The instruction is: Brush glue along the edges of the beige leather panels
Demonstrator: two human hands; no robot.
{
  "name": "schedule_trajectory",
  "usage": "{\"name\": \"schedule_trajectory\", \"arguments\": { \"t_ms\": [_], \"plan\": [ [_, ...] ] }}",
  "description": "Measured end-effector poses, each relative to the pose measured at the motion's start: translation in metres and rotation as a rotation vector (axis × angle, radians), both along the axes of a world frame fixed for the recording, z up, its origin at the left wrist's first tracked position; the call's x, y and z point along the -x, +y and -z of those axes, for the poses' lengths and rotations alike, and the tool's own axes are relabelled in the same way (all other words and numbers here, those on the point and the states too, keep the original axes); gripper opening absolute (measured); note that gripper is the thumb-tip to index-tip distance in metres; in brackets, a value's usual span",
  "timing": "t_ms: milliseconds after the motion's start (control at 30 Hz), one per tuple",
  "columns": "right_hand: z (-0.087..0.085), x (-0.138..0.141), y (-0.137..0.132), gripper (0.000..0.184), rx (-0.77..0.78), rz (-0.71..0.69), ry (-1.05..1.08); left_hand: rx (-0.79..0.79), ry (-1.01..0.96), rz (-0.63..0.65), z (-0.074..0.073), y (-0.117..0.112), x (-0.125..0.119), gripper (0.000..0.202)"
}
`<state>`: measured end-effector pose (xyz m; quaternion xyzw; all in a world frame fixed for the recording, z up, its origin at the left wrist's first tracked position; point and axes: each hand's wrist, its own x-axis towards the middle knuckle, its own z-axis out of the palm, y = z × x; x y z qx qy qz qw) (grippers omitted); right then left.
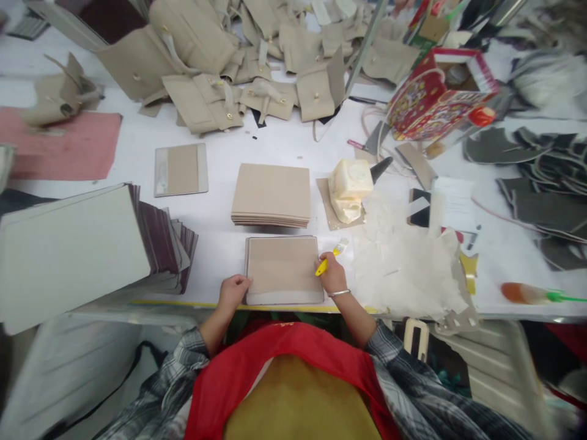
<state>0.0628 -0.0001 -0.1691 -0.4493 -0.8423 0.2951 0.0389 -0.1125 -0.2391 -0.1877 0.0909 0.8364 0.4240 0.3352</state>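
Note:
In front of me a beige rectangular panel [283, 265] lies on a slightly larger dark-edged sheet, whose grey border shows along the near side. My left hand [233, 292] is closed, thumb and fingers pinching the left edge of the panel. A yellow-handled brush [323, 266] is gripped in my right hand [334, 276] at the panel's right edge, its whitish bristles pointing away from me to the upper right. Just beyond lies a stack of beige panels [271, 190]. Right of the stack, a glue-crusted cream container [351, 186] stands on a beige scrap, with a dark handle sticking out.
Tall stacked grey-and-maroon boards [73, 244] stand at the left. A clear plate with a beige piece [181, 170] lies farther back. Beige bag parts [257, 67] crowd the far side. A red patterned box [431, 98], dark pieces [545, 195] and a glue-stained sheet [408, 263] occupy the right.

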Motion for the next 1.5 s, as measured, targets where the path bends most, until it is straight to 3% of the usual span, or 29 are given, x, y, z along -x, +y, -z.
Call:
{"name": "schedule_trajectory", "arguments": {
  "t_ms": [267, 467, 567, 667, 767, 867, 967, 1100, 1233, 1367, 1500],
  "plan": [
    [0.0, 0.003, 0.003, 0.022, -0.036, -0.034, -0.044, 0.061, 0.034, 0.013, -0.007, 0.005, 0.003, 0.027],
    [-0.005, 0.008, 0.002, 0.024, -0.087, -0.063, -0.152, 0.155, 0.072, 0.124, -0.017, 0.004, 0.011, 0.023],
    [-0.02, 0.005, 0.006, 0.033, -0.219, -0.069, -0.194, 0.309, 0.307, 0.277, -0.032, 0.004, 0.018, 0.02],
    [-0.051, -0.004, 0.012, 0.041, -0.3, -0.028, -0.076, 0.373, 0.681, 0.453, -0.049, 0.01, 0.014, 0.027],
    [-0.083, 0.002, 0.008, 0.046, -0.097, 0.014, 0.201, 0.235, 0.864, 0.677, -0.057, 0.025, -0.002, 0.028],
    [-0.094, 0.036, -0.012, 0.05, 0.331, 0.001, 0.441, 0.156, 0.882, 0.86, -0.052, 0.041, -0.023, 0.027],
    [-0.078, 0.086, -0.038, 0.041, 0.621, -0.015, 0.5, 0.206, 0.865, 0.893, -0.041, 0.049, -0.034, 0.025],
    [-0.046, 0.12, -0.048, 0.025, 0.671, 0.056, 0.484, 0.22, 0.868, 0.906, -0.034, 0.046, -0.036, 0.026],
    [-0.032, 0.086, -0.014, 0.023, 0.563, 0.223, 0.452, 0.215, 0.871, 0.906, -0.031, 0.043, -0.033, 0.028],
    [-0.04, 0.014, 0.022, 0.027, 0.427, 0.399, 0.46, 0.213, 0.879, 0.917, -0.024, 0.044, -0.032, 0.031],
    [-0.046, -0.06, 0.041, 0.037, 0.231, 0.402, 0.454, 0.209, 0.897, 0.934, -0.025, 0.045, -0.033, 0.031]
  ]
}}
